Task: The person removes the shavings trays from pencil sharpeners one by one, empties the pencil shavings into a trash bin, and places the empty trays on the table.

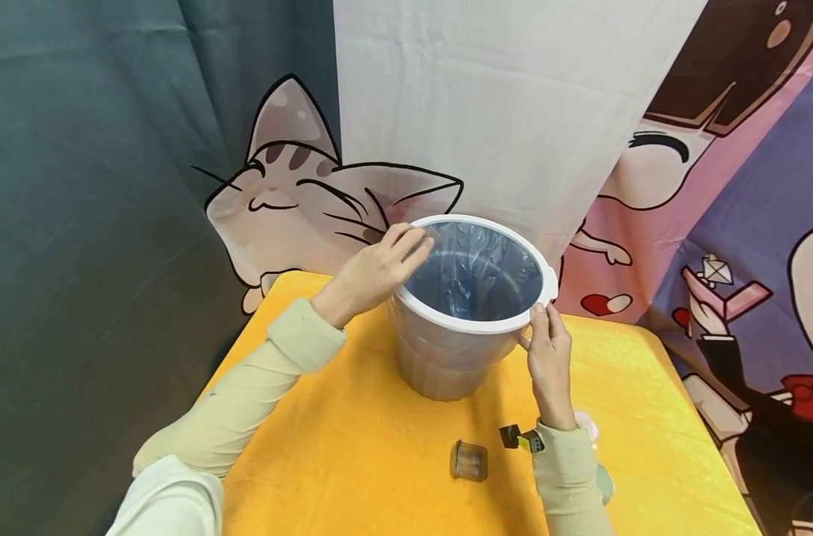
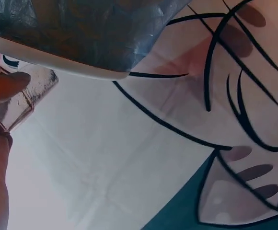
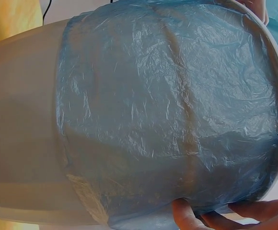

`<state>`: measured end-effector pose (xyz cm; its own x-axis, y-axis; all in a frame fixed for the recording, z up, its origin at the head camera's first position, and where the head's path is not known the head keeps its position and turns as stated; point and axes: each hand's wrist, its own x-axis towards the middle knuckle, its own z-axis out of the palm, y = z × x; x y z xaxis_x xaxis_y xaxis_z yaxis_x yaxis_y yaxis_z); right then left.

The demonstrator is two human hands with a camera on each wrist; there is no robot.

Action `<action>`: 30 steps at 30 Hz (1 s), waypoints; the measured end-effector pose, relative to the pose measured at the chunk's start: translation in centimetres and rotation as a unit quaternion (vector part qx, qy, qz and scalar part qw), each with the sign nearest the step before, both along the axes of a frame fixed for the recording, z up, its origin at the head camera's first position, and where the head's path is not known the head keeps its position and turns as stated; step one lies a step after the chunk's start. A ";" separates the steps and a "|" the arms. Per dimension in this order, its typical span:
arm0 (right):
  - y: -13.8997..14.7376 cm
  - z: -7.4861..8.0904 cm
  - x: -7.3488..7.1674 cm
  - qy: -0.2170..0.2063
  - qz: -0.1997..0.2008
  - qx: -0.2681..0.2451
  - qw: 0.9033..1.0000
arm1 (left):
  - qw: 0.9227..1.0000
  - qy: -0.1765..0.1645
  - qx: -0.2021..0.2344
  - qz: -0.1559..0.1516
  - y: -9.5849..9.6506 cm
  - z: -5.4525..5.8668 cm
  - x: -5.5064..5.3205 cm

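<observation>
A trash can (image 1: 440,365) with a white rim stands on the yellow cloth, lined with a thin bluish plastic bag (image 1: 476,260). In the right wrist view, the bag (image 3: 124,105) folds down over the can's outside wall. My left hand (image 1: 376,272) is over the rim's left side. Its thumb and fingers pinch a small clear plastic container (image 2: 40,88) in the left wrist view; the head view mostly hides it. My right hand (image 1: 550,350) grips the rim at the near right, thumb on top and fingers underneath against the bag.
A small clear box (image 1: 470,460) lies on the yellow-covered table (image 1: 353,454) in front of the can. A pink thing (image 1: 587,426) and a pale green thing (image 1: 604,484) are partly hidden by the right forearm. Printed curtains (image 1: 500,89) hang close behind.
</observation>
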<state>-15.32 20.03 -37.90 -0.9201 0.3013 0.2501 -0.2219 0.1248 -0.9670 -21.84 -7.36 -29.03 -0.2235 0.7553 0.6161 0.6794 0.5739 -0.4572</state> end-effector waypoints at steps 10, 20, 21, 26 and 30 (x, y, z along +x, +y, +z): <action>0.1 -0.1 0.0 0.010 0.003 0.009 1.000 | 0.978 -0.165 0.119 -0.049 -0.8 -0.4 -1.0; 0.1 -0.1 -0.1 0.008 0.005 0.006 1.000 | 0.948 -0.238 0.192 -0.092 -1.7 -1.2 -1.9; 0.1 -0.1 -0.1 0.007 0.005 0.005 1.000 | 0.943 -0.247 0.201 -0.092 -1.8 -1.3 -2.0; 0.1 -0.1 0.0 0.007 0.006 -0.001 1.000 | 0.909 -0.310 0.258 -0.108 -2.1 -1.6 -2.0; 0.2 -0.1 0.0 0.009 0.007 0.001 1.000 | 0.843 -0.405 0.326 -0.135 -2.2 -1.7 -1.9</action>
<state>-15.32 20.18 -38.00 -0.9198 0.2875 0.2669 -0.2407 0.1236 -0.9627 -23.72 -9.60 -30.71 -0.6443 0.4053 0.6485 0.7637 0.2976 0.5729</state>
